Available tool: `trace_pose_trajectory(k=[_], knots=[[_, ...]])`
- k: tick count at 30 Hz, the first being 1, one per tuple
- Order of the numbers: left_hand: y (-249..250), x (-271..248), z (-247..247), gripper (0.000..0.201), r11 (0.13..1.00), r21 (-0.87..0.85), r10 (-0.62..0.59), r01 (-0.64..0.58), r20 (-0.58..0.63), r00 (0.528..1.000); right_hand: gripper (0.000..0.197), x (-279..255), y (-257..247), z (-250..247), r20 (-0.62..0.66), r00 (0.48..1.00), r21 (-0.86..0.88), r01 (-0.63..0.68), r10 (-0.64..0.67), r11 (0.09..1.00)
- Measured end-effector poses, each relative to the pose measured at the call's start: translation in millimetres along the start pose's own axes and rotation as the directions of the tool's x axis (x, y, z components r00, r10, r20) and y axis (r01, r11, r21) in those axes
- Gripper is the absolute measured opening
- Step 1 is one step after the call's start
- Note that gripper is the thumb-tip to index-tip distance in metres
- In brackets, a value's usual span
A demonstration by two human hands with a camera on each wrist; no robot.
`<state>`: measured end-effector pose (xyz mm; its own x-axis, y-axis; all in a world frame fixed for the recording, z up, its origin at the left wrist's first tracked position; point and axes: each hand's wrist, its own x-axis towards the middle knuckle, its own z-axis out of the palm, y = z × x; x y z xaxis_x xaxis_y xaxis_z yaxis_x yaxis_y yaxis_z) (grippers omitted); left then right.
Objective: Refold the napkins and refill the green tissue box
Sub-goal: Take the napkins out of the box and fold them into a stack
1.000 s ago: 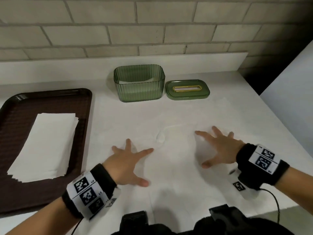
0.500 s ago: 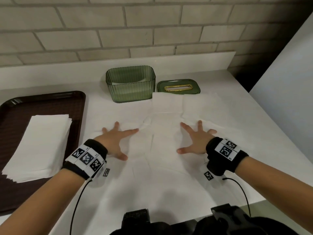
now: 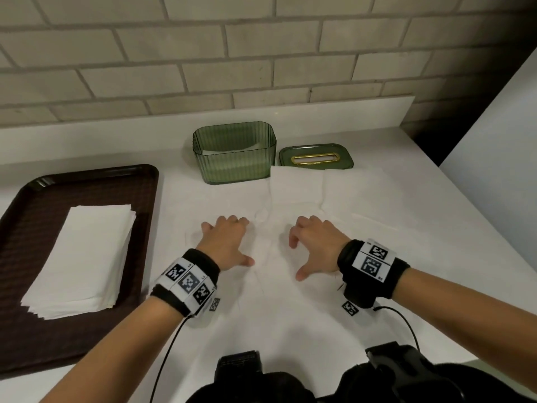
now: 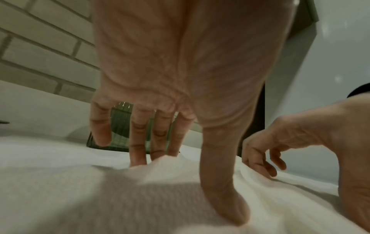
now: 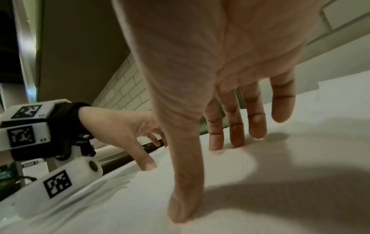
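Note:
A large white napkin [image 3: 296, 193] lies unfolded on the white counter, its far edge touching the green tissue box [image 3: 234, 152]. The box is uncovered and holds some white paper; its green lid [image 3: 316, 156] with a gold slot lies just to its right. My left hand [image 3: 238, 241] and right hand [image 3: 302, 248] stand side by side on the napkin, arched, with fingertips and thumbs pressing it. In the left wrist view the napkin [image 4: 60, 190] rises in a small ridge under my left hand [image 4: 188, 185]. My right hand [image 5: 208, 177] grips nothing.
A dark brown tray [image 3: 35, 330] sits at the left with a stack of folded white napkins [image 3: 84, 257] on it. A brick wall and a low white ledge [image 3: 116, 141] close the back. The counter edge [image 3: 465, 222] runs along the right.
Both hands slid forward over the napkin, flattening it. Their fingers, spread flat before, have drawn in and now stand arched on the tips.

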<state>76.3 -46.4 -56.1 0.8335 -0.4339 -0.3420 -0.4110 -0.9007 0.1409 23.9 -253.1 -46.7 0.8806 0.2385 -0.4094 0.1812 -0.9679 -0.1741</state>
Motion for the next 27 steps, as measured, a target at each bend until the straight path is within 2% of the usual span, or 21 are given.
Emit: trace_pose_trajectory(k=[3, 6, 9, 11, 12, 14, 16, 18, 20, 21, 23, 25, 27], knots=[[-4, 3, -1, 0.063, 0.997, -0.077, 0.007, -0.008, -0.019, 1.000, 0.050, 4, 0, 0, -0.015, 1.000, 0.048, -0.005, 0.006, 0.999], [-14, 4, -4, 0.029, 0.956, -0.285, 0.045, -0.071, -0.094, 0.995, 0.038, 6, 1, -4, -0.057, 0.998, 0.164, 0.015, -0.006, 0.986], [-25, 3, -13, 0.024, 0.842, -0.520, 0.075, -0.146, -0.154, 0.985, 0.030, 8, 7, -18, -0.082, 0.996, 0.332, 0.065, -0.040, 0.941], [-31, 0, -23, 0.021, 0.767, -0.621, 0.059, -0.159, -0.179, 0.982, 0.016, 9, 10, -30, -0.158, 0.985, 0.399, 0.126, -0.067, 0.908], [-35, 0, -28, 0.018, 0.732, -0.661, 0.033, -0.167, -0.210, 0.977, 0.010, 9, 11, -38, -0.209, 0.975, 0.427, 0.162, -0.077, 0.890], [-42, 1, -34, 0.014, 0.654, -0.731, -0.068, -0.197, -0.315, 0.947, 0.011, 7, 12, -54, -0.313, 0.947, 0.488, 0.230, -0.077, 0.842], [-46, 4, -40, 0.019, 0.507, -0.813, -0.173, -0.288, -0.422, 0.890, 0.009, 5, 10, -71, -0.403, 0.913, 0.576, 0.303, -0.058, 0.759], [-43, 3, -46, 0.030, 0.331, -0.846, -0.256, -0.418, -0.507, 0.823, 0.006, 4, 9, -86, -0.478, 0.878, 0.686, 0.375, -0.002, 0.624], [-34, 1, -52, 0.040, 0.210, -0.811, -0.293, -0.547, -0.585, 0.756, 0.019, 5, 5, -97, -0.537, 0.842, 0.763, 0.456, 0.057, 0.458], [-30, 1, -54, 0.041, 0.188, -0.782, -0.292, -0.594, -0.622, 0.726, 0.024, 6, 2, -101, -0.549, 0.832, 0.786, 0.482, 0.078, 0.388], [-21, 0, -56, 0.034, 0.227, -0.729, -0.259, -0.646, -0.684, 0.681, 0.023, 8, -7, -104, -0.558, 0.824, 0.807, 0.514, 0.094, 0.291], [-13, 1, -55, 0.020, 0.255, -0.715, -0.260, -0.651, -0.699, 0.666, 0.023, 10, -17, -103, -0.554, 0.825, 0.826, 0.528, 0.112, 0.200], [-5, -1, -55, 0.015, 0.196, -0.727, -0.301, -0.658, -0.684, 0.665, 0.033, 13, -24, -100, -0.553, 0.817, 0.833, 0.539, 0.164, 0.126]])
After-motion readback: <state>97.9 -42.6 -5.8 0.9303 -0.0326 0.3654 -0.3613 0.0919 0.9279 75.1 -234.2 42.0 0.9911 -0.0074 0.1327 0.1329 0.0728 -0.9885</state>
